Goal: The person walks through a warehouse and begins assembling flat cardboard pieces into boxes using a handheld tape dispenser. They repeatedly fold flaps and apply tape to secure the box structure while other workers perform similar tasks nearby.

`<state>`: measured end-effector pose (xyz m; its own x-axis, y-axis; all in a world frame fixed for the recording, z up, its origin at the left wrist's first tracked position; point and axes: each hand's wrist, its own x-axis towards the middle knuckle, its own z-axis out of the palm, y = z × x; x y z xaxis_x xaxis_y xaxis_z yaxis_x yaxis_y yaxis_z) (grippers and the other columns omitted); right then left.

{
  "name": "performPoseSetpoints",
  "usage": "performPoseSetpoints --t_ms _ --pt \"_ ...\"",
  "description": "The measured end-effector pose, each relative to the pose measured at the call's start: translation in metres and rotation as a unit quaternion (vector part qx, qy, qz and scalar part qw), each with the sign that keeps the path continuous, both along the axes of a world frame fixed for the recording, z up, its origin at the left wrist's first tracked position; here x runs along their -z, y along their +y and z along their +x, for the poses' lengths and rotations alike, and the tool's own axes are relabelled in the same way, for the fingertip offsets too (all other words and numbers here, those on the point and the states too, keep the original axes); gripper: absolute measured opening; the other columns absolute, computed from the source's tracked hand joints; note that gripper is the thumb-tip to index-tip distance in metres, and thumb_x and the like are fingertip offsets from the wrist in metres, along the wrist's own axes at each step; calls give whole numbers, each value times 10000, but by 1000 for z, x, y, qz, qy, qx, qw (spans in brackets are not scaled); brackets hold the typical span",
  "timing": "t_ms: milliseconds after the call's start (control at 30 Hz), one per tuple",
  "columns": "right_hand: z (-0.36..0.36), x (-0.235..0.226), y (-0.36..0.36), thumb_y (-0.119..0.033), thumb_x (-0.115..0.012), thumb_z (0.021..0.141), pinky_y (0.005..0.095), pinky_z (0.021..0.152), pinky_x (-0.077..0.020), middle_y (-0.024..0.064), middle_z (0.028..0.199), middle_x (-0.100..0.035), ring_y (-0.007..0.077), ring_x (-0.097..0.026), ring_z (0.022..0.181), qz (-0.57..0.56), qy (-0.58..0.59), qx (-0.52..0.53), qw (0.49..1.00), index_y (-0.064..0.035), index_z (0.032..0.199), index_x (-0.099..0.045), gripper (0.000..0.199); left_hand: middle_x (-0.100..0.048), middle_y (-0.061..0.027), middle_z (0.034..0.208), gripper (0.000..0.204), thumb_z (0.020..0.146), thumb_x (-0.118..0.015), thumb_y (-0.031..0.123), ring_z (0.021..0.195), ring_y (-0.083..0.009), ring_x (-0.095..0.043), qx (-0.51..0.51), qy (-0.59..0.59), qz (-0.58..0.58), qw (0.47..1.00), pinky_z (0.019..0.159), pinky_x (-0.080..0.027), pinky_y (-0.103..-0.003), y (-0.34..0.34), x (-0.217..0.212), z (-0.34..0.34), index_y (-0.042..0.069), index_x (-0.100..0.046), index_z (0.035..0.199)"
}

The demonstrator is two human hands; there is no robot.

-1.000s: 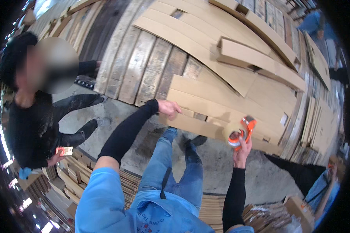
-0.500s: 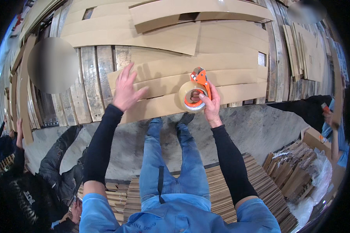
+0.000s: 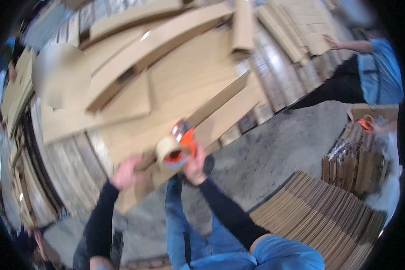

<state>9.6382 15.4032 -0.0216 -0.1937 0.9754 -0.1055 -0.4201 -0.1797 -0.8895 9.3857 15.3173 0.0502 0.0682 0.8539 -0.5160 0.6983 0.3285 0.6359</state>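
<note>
My right hand (image 3: 195, 168) is closed round the handle of an orange tape dispenser (image 3: 187, 136). Its wide roll of tape (image 3: 166, 147) sits over the near part of a cardboard sheet (image 3: 184, 74). A long flap (image 3: 220, 100) of that cardboard stands folded up to the right of the dispenser. My left hand (image 3: 126, 173) is at the sheet's near left edge, left of the roll. Motion smears its fingers, so whether they grip the cardboard cannot be told.
A long folded cardboard piece (image 3: 162, 47) lies across the wooden slats (image 3: 76, 155). Stacked cardboard (image 3: 319, 220) stands on the floor at lower right, below a box of cardboard pieces (image 3: 353, 155). At right, one person (image 3: 380, 76) touches cardboard; another hand (image 3: 384, 128) holds an orange dispenser.
The view has turned, so the table now slants up to the right. Both hands appear lower and further left, the right still holding the tape dispenser. A near flap now stands raised.
</note>
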Motion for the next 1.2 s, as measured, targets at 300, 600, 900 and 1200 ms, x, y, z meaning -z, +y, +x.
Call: performPoseSetpoints --t_ms 300,600,900,1200 --pt "15 -26 21 -33 -559 873 366 849 -570 132 1022 -672 226 -694 878 -83 119 -67 987 38 1448 -408 599 -499 -288 1332 990 554 -903 509 1212 -440 -531 -37 153 53 986 1009 -470 -500 -28 2 94 -58 -508 1263" --pt "73 -37 44 -16 -563 885 315 977 -499 108 1251 -605 165 -622 1085 -58 44 -59 996 53 1421 -440 554 -385 -296 1402 829 548 -873 469 1239 -503 -439 -149 204 160 954 1004 -398 -589 -60 38 199 -37 -508 1094" --pt "60 -50 80 -38 -522 873 323 892 -534 112 1127 -650 183 -662 936 -119 106 10 987 42 1381 -479 516 -326 -328 1515 869 503 -923 484 1341 -502 -387 -198 215 141 946 1062 -391 -570 -9 16 235 -27 -532 1088" --pt "129 -83 113 3 -535 849 361 940 -543 133 1264 -621 215 -656 1046 -88 145 43 984 19 1460 -413 623 -319 -296 1545 723 477 -901 363 1309 -490 -411 -71 296 154 940 1079 -370 -564 47 -3 173 -19 -603 1014"
